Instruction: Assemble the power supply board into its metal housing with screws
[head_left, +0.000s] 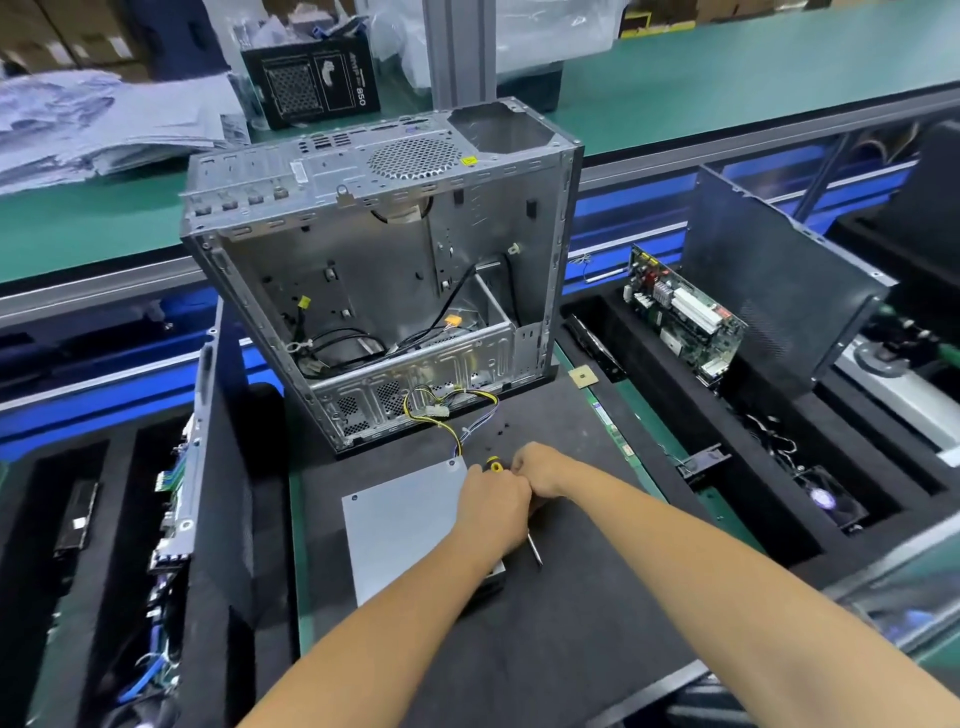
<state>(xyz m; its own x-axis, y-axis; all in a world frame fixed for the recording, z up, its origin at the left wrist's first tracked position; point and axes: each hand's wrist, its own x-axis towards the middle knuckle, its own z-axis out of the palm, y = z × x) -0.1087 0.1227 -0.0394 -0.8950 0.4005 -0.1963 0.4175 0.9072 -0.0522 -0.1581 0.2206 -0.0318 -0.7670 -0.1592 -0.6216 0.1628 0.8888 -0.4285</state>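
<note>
with the power supply housing lying flat on the black foam mat, just in front of the open pc case, both hands meet at its right edge; left hand closed, apparently steadying; right hand pinching a yellow-black screwdriver, likely seating a screw; cable bundle trails clear

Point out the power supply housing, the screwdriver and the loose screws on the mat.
power supply housing (400, 530): head view, bare flat top panel.
screwdriver (535, 551): head view, metal shaft below the hands.
loose screws (501, 432): head view, one of the small dark specks on the mat; too small to confirm.
</note>
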